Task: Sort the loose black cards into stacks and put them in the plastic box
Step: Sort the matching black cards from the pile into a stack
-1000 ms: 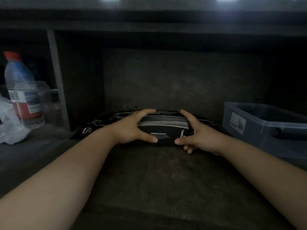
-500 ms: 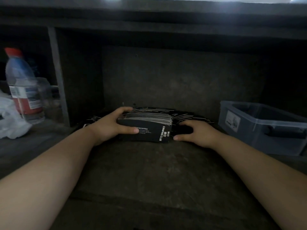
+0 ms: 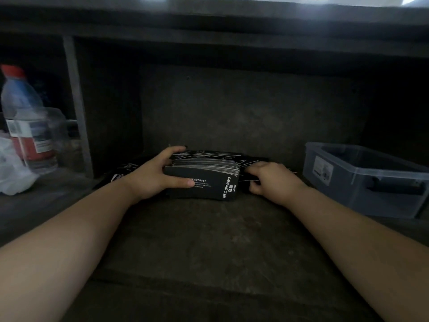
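A thick stack of black cards [image 3: 209, 182] with white lettering stands on edge in the middle of a dark shelf. My left hand [image 3: 153, 180] grips its left end, thumb across the front face and fingers over the top. Just right of the stack, my right hand [image 3: 271, 180] has curled fingers down among loose black cards [image 3: 250, 162] that lie scattered behind and beside the stack; whether it holds any is hidden. The clear plastic box [image 3: 362, 182] sits open at the right.
A plastic bottle [image 3: 25, 122] with a red cap and a white plastic bag [image 3: 11, 170] stand at the left, beyond a grey upright divider [image 3: 76, 105]. A shelf board hangs low overhead. More loose cards [image 3: 120, 170] lie left of my left hand.
My right hand let go of the stack's right end and moved right into the loose cards. My left hand kept its grip and shifted the stack slightly left.
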`<state>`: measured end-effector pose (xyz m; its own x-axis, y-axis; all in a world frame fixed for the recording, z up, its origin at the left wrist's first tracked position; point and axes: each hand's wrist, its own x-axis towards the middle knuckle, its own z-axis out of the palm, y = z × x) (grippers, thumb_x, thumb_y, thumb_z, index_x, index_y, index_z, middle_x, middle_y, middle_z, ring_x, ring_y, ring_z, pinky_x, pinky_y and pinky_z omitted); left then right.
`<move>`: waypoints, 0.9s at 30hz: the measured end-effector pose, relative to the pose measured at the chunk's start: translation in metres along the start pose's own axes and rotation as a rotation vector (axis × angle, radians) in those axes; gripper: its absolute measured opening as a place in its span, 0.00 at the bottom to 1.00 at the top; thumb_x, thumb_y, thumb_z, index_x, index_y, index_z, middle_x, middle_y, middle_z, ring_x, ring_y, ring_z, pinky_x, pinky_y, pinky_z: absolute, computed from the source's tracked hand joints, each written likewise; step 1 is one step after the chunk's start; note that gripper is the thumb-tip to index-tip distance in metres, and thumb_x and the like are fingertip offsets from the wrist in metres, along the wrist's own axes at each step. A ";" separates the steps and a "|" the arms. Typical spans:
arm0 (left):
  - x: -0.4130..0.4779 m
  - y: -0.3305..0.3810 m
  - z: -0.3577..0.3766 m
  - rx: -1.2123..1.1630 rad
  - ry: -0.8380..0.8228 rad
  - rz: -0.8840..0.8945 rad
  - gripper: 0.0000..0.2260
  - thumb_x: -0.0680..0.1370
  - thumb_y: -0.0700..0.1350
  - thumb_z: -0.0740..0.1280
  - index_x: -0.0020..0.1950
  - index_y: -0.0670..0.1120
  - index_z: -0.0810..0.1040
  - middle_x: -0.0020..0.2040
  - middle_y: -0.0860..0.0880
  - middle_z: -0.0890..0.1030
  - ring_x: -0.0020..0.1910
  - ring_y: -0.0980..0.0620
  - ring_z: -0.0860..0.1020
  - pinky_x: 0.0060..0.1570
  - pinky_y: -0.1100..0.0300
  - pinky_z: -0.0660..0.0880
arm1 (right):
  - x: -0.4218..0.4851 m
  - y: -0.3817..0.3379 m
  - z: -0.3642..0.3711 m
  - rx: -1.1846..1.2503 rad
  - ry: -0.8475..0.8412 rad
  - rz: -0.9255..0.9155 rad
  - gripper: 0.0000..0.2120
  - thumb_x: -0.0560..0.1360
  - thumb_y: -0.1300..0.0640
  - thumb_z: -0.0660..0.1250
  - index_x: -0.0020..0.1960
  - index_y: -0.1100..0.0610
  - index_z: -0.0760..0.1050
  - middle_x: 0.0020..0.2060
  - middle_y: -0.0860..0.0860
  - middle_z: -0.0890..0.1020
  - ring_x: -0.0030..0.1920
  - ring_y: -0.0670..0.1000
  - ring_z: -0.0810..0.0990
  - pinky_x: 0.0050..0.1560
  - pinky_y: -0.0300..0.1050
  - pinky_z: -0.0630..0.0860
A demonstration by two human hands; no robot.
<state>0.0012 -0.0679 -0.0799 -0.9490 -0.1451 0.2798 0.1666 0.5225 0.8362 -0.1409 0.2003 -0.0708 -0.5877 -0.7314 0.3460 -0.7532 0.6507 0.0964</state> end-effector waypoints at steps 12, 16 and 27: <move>0.001 -0.001 0.003 0.036 0.018 0.021 0.41 0.68 0.47 0.79 0.74 0.62 0.61 0.56 0.60 0.72 0.53 0.73 0.73 0.49 0.79 0.69 | -0.018 0.019 -0.016 0.526 0.507 0.104 0.02 0.74 0.53 0.73 0.46 0.49 0.81 0.41 0.44 0.80 0.45 0.46 0.77 0.46 0.44 0.74; 0.003 -0.004 0.000 0.089 -0.047 -0.005 0.46 0.59 0.60 0.81 0.72 0.68 0.61 0.67 0.57 0.72 0.66 0.57 0.71 0.70 0.56 0.68 | -0.025 0.012 -0.042 0.942 0.750 0.232 0.10 0.78 0.60 0.67 0.40 0.56 0.70 0.36 0.47 0.79 0.40 0.45 0.80 0.41 0.44 0.75; 0.003 0.000 0.001 0.138 -0.075 -0.001 0.41 0.58 0.63 0.79 0.69 0.63 0.69 0.62 0.60 0.75 0.59 0.63 0.74 0.55 0.66 0.70 | -0.025 0.019 -0.028 1.182 -0.206 0.208 0.32 0.61 0.49 0.81 0.59 0.52 0.69 0.48 0.52 0.81 0.36 0.50 0.77 0.30 0.44 0.72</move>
<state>-0.0023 -0.0678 -0.0798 -0.9673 -0.0849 0.2388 0.1327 0.6333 0.7624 -0.1325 0.2370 -0.0513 -0.6842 -0.7239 0.0884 -0.3806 0.2510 -0.8900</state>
